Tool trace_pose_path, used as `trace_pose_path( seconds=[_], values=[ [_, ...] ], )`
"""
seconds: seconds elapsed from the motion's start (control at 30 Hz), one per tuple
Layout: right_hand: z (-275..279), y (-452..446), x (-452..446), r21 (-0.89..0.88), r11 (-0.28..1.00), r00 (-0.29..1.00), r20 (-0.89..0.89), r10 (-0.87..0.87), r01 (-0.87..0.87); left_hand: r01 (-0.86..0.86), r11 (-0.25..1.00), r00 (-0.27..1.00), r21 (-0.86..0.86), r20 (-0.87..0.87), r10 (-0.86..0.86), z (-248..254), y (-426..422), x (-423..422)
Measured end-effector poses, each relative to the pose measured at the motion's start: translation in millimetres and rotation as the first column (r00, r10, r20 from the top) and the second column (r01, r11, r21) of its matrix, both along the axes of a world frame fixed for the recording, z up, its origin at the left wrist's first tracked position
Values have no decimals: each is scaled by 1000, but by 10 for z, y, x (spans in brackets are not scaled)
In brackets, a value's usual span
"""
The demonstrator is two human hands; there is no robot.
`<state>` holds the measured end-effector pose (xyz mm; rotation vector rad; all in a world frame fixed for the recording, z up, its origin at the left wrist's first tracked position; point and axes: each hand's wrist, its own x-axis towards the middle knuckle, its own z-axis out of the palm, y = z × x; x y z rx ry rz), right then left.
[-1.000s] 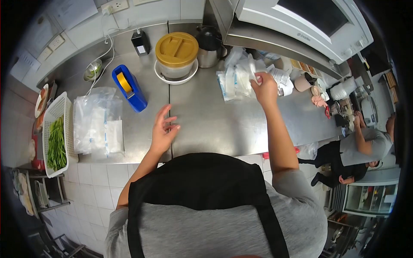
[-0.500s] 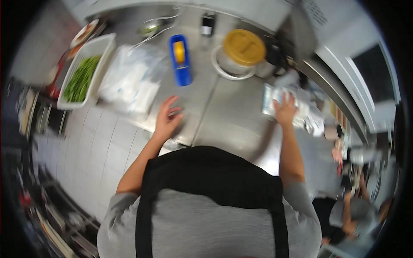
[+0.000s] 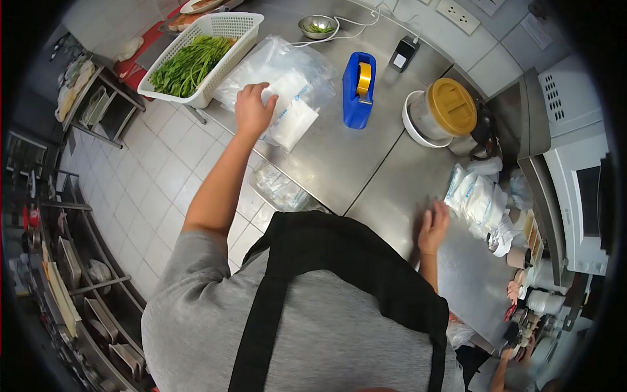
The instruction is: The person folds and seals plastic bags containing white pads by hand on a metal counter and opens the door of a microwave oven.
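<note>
My left hand (image 3: 255, 111) is over the near edge of a pile of clear plastic bags (image 3: 287, 62), its thumb apart from the slightly bent fingers. Whether it touches the plastic I cannot tell. Close to its right lies a folded white packet with blue print (image 3: 295, 124). My right hand (image 3: 433, 227) hovers by the steel counter (image 3: 385, 189), open and a little blurred, gripping nothing. Beyond it are white plastic packages with blue print (image 3: 475, 196). Between and beyond the hands stands a blue tape dispenser (image 3: 358, 91) with a yellow roll.
A white basket of green vegetables (image 3: 251, 29) stands at the far left. Toward the back are a small metal bowl (image 3: 318, 27), a black adapter (image 3: 404, 53) and a yellow-lidded tub (image 3: 450, 108). A microwave (image 3: 578, 209) is at right. Another person's arm (image 3: 501, 371) shows at lower right.
My left hand has moved left, onto or over the plastic bags. My right hand has drawn back from the white packages toward my body. The view has turned.
</note>
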<state>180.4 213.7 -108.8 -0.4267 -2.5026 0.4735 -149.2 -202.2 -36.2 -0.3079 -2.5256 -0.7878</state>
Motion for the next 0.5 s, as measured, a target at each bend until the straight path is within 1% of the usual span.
trace_pose_path(
  seconds=[0.03, 0.13, 0.23, 0.33, 0.37, 0.4, 0.43, 0.47, 0.5],
  values=[
    [-46, -105, 12, -36, 999, 999, 31, 29, -28, -14, 1000, 997, 0, 82, 14, 2, 13, -171],
    [111, -373, -52, 11, 1000, 999, 36, 5, -5, -82, 996, 925, -33, 369, 88, 9, 166, -610],
    [97, -369, -53, -25, 999, 999, 45, -27, 28, -12, 1000, 875, 1, 484, 10, 33, 241, -796],
    [77, -294, -90, -63, 997, 995, 93, -34, 40, 152, 978, 943, 145, 275, -188, 92, 270, -644],
    [220, -345, -163, -148, 989, 990, 138, 23, -2, 274, 886, 868, 374, 302, -395, 99, 263, -617],
    [385, -369, -236, -235, 971, 981, 177, 79, -36, 355, 730, 756, 583, 280, -592, 100, 232, -597],
    [619, -445, -321, -325, 944, 968, 212, 136, -62, 384, 526, 615, 759, 215, -759, 96, 238, -548],
    [881, -588, -449, -253, 957, 972, 149, 182, -140, 402, 501, 559, 766, 228, -797, 177, 270, -444],
    [1158, -767, -613, -174, 961, 968, 93, 231, -213, 418, 477, 502, 774, 241, -831, 363, 293, -308]
  ],
)
